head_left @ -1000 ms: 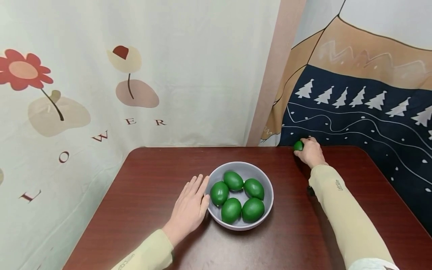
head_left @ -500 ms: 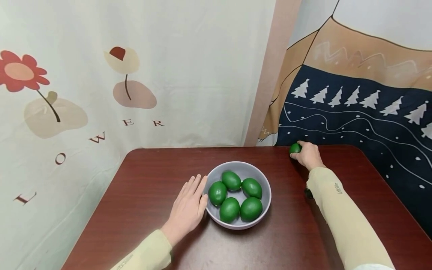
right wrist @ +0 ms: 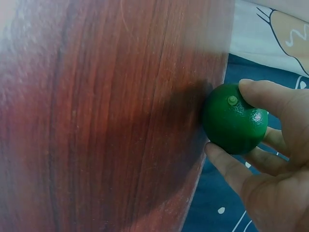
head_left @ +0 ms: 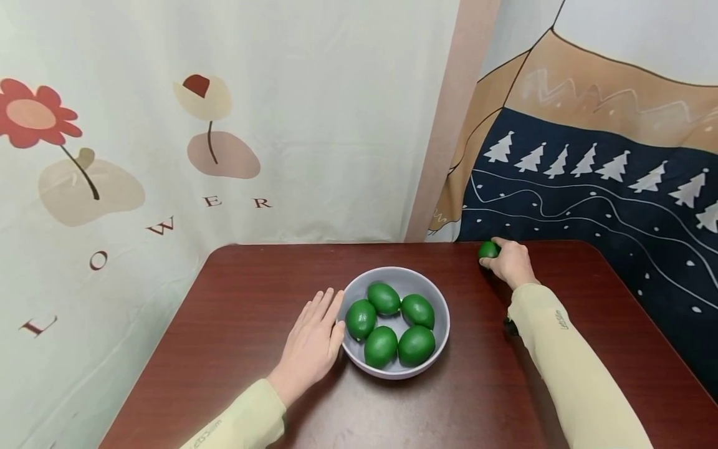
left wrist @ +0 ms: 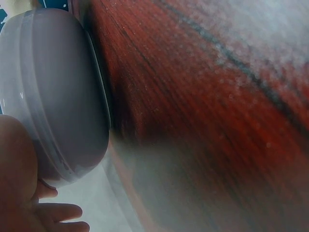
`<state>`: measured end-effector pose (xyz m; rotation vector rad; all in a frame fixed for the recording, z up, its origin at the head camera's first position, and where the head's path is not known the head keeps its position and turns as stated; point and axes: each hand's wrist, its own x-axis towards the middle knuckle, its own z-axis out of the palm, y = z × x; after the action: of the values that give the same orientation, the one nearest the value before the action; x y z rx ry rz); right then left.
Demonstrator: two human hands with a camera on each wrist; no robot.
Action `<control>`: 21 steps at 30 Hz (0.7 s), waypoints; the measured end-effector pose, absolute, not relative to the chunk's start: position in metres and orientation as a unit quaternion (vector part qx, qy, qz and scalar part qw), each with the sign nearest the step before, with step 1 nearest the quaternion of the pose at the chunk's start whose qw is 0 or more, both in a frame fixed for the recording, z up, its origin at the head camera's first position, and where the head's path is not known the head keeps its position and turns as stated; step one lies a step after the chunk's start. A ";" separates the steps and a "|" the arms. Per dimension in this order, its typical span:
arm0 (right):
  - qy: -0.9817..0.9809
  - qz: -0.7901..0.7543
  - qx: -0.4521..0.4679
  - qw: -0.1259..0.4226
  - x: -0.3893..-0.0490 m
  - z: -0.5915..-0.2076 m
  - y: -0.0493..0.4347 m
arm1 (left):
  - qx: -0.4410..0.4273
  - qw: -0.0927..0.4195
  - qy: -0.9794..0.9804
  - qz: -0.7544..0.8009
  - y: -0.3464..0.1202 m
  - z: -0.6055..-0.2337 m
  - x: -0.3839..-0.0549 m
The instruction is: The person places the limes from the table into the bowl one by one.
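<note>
A grey bowl (head_left: 395,373) stands near the middle of the table, with several green limes (head_left: 417,345) lying in it. My left hand (head_left: 310,346) rests its straight fingers along the bowl's left side; the left wrist view shows the bowl's outer wall (left wrist: 67,92) beside the thumb and fingers. At the table's far right edge, my right hand (head_left: 512,262) pinches another lime (head_left: 488,250). In the right wrist view, thumb and fingers hold that lime (right wrist: 234,121) from either side, its stem end facing the camera, close over the tabletop.
The dark red wooden table (head_left: 252,274) has rounded far corners. Behind it hangs a pale curtain (head_left: 336,125) with flower prints, and a dark blue cloth (head_left: 594,199) with white trees hangs at the right, close behind my right hand.
My right hand has shifted slightly left and nearer, with the lime in its fingers. The head view has turned a little. Left hand and bowl stay together as before.
</note>
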<state>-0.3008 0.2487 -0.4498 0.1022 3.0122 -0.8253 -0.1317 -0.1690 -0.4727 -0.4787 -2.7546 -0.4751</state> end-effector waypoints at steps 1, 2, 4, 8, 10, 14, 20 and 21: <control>0.964 -0.265 0.035 0.009 -0.300 -0.450 0.249 | -0.168 0.153 -0.960 -0.166 -0.169 -0.473 -0.132; 0.963 -0.265 0.036 0.008 -0.299 -0.451 0.249 | -0.169 0.152 -0.959 -0.167 -0.169 -0.472 -0.132; 0.963 -0.265 0.036 0.004 -0.297 -0.451 0.250 | -0.171 0.155 -0.959 -0.167 -0.168 -0.471 -0.133; 0.963 -0.267 0.029 -0.005 -0.294 -0.450 0.250 | -0.174 0.161 -0.957 -0.169 -0.168 -0.470 -0.135; 0.963 -0.268 0.028 -0.007 -0.293 -0.450 0.249 | -0.175 0.162 -0.956 -0.170 -0.168 -0.470 -0.135; 0.962 -0.270 0.030 -0.008 -0.292 -0.450 0.247 | -0.172 0.160 -0.957 -0.171 -0.169 -0.470 -0.134; 0.961 -0.272 0.038 -0.007 -0.289 -0.452 0.244 | -0.166 0.153 -0.959 -0.173 -0.169 -0.472 -0.132; 0.961 -0.272 0.039 -0.005 -0.288 -0.453 0.244 | -0.165 0.152 -0.959 -0.174 -0.169 -0.473 -0.132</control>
<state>-0.2882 0.2435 -0.4531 0.1233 3.0310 -0.8582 -0.1323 -0.1695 -0.4727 -0.4746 -2.7514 -0.4982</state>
